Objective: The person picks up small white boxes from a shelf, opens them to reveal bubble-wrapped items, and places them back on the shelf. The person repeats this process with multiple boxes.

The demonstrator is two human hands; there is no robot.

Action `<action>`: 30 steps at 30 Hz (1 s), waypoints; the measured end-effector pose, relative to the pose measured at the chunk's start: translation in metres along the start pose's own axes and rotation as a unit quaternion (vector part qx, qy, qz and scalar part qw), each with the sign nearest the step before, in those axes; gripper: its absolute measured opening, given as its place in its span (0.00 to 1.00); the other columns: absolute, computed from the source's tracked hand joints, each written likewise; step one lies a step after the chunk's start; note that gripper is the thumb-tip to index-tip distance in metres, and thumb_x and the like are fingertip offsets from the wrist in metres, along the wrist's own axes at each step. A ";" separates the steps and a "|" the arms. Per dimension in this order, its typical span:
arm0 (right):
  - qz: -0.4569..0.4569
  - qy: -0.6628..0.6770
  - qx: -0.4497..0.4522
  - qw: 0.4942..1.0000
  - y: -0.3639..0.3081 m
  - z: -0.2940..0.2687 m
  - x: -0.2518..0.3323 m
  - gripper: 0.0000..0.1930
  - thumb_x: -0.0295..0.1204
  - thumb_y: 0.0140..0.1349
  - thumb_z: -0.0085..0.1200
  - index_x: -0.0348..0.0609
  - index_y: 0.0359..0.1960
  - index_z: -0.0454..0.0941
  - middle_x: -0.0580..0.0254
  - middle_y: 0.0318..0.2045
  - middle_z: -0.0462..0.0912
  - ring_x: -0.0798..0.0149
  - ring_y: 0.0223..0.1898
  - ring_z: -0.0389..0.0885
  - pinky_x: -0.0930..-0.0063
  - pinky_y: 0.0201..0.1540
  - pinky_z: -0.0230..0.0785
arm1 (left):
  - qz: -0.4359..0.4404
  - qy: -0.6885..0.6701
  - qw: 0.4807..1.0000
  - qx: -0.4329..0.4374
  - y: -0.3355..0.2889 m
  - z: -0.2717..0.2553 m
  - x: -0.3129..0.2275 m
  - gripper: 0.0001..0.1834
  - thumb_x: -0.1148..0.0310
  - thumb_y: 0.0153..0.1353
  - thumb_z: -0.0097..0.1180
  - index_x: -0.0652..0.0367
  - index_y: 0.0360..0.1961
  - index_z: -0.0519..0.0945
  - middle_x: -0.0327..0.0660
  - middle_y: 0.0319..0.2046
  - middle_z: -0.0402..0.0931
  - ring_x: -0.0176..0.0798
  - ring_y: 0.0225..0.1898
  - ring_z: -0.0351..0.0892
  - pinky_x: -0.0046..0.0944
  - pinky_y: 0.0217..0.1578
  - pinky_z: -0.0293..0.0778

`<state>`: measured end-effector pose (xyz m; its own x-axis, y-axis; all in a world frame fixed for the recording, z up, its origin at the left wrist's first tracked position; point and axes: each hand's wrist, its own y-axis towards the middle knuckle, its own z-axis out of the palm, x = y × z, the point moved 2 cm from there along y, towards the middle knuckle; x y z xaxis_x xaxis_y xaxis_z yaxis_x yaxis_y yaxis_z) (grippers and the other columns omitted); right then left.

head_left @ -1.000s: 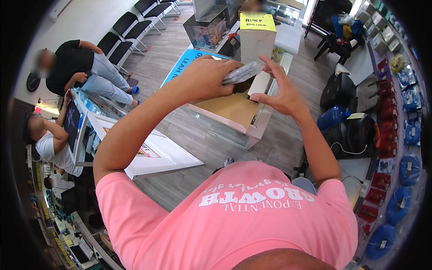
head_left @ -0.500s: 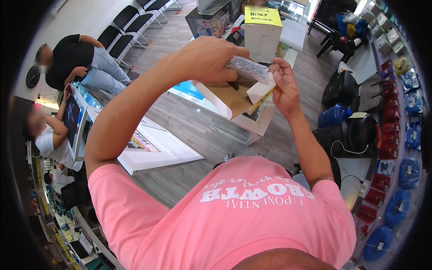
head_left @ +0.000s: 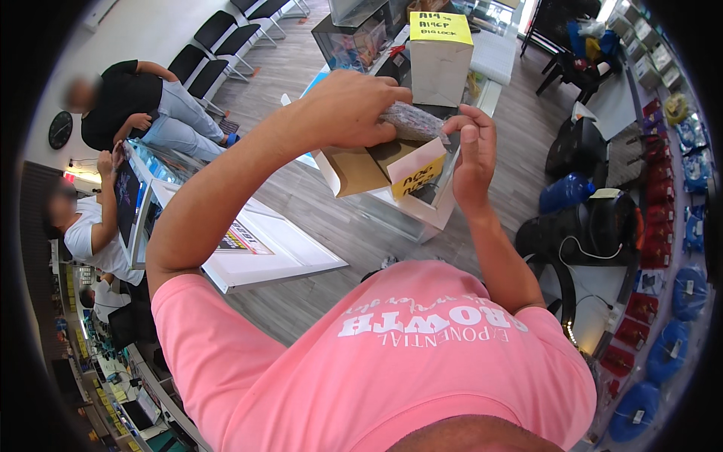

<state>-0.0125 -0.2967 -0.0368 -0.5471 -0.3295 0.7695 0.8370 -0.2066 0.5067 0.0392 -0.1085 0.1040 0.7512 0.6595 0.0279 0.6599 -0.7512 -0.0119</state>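
My left hand (head_left: pixel 367 111) is closed on a bundle in clear, greyish plastic wrap (head_left: pixel 414 121); its contents are hard to make out. Below that bundle is an open cardboard box (head_left: pixel 352 175), white outside and brown inside, with a yellow handwritten label on one flap. The bundle hangs tilted over the box opening, its right end lower. At that end is my right hand (head_left: pixel 472 157), thumb raised and fingers loosely bent apart. Its fingertips come close to the wrap; whether they touch it is unclear.
A closed white box with a yellow label (head_left: pixel 442 64) stands on the glass counter beyond my hands. A white-framed display panel (head_left: pixel 279 252) juts in at left, near two people. Chairs line the far left wall. Packaged goods hang at right, near a blue water bottle (head_left: pixel 566 192).
The bundle's right end has dipped, and the box's labelled flap has turned into view. My right thumb and fingers have come apart from their pinch. My left hand keeps its grip.
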 end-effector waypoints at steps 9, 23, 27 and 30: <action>-0.193 -0.317 0.185 0.910 -0.004 0.006 0.044 0.25 0.17 0.53 0.55 0.45 0.55 0.81 0.60 0.45 0.83 0.54 0.51 0.77 0.59 0.64 0.59 | 0.041 0.005 0.999 0.025 0.000 0.009 0.000 0.23 0.68 0.54 0.60 0.54 0.54 0.84 0.45 0.48 0.85 0.54 0.52 0.81 0.52 0.56 0.75; -0.186 -0.394 0.114 0.893 0.026 -0.007 0.038 0.12 0.11 0.47 0.52 0.43 0.26 0.81 0.62 0.35 0.75 0.54 0.43 0.70 0.63 0.48 0.65 | -0.039 -0.034 0.999 0.002 -0.005 -0.003 -0.008 0.30 0.63 0.55 0.56 0.63 0.59 0.83 0.53 0.51 0.85 0.57 0.49 0.85 0.53 0.53 0.79; -0.194 -0.400 0.117 0.888 0.027 -0.010 0.034 0.11 0.11 0.48 0.52 0.42 0.26 0.81 0.62 0.36 0.76 0.54 0.43 0.71 0.63 0.49 0.65 | -0.039 -0.023 0.995 0.084 0.002 -0.008 -0.016 0.30 0.64 0.54 0.56 0.64 0.59 0.83 0.55 0.49 0.85 0.57 0.46 0.86 0.51 0.50 0.81; -0.198 -0.392 0.123 0.890 0.027 -0.009 0.032 0.11 0.11 0.48 0.52 0.41 0.26 0.81 0.61 0.36 0.75 0.54 0.43 0.71 0.62 0.49 0.65 | -0.044 -0.016 0.989 0.143 0.011 -0.008 -0.019 0.30 0.66 0.53 0.57 0.64 0.58 0.83 0.55 0.49 0.85 0.57 0.46 0.87 0.51 0.48 0.82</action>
<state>-0.0074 -0.3207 -0.0015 -0.7168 0.4888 0.4972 0.6026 0.0756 0.7944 0.0319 -0.1292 0.1111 0.6875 0.7261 0.0094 0.6962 -0.6554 -0.2929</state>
